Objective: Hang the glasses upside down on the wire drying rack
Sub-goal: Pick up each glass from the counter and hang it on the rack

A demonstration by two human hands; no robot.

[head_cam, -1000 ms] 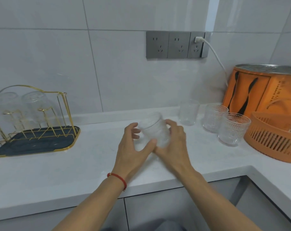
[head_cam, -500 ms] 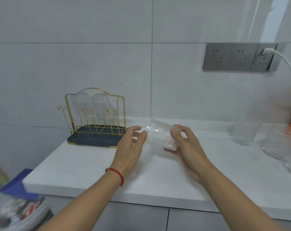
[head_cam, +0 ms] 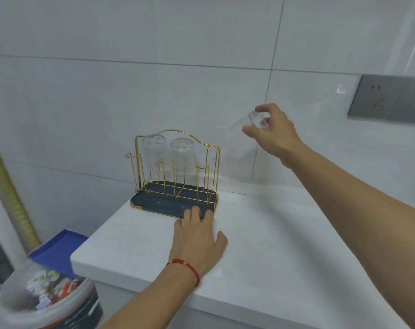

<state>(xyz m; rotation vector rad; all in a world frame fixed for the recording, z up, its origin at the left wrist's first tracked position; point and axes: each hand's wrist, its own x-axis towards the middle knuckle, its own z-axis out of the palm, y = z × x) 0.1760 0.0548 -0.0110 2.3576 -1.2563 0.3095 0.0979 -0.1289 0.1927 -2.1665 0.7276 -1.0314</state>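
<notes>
In the head view, the right hand [head_cam: 271, 134] grasps a clear glass [head_cam: 243, 136] by its base, fingertips wrapped around the thick bottom. The glass is tipped mouth down and to the left, in the air, above and to the right of the wire drying rack [head_cam: 176, 172]. Gripping the base leaves the open mouth free, which is what a peg needs to enter, so the hold looks chosen for hanging.

The left hand [head_cam: 197, 241] lies flat and released on the white desk [head_cam: 273, 257], holding nothing. Its fingertips touch the front edge of the rack's dark tray [head_cam: 159, 203]. This seems meant to steady the light rack so it does not slide or tip when the glass comes down.

Two glasses [head_cam: 168, 155] already hang inverted on the back pegs, side by side at the left and middle. The peg at the right [head_cam: 201, 168] stands bare and is the nearest to the held glass, so it is the likely target. The glass's wall is nearly invisible against the tiles, so its exact rim position is hard to tell.
</notes>
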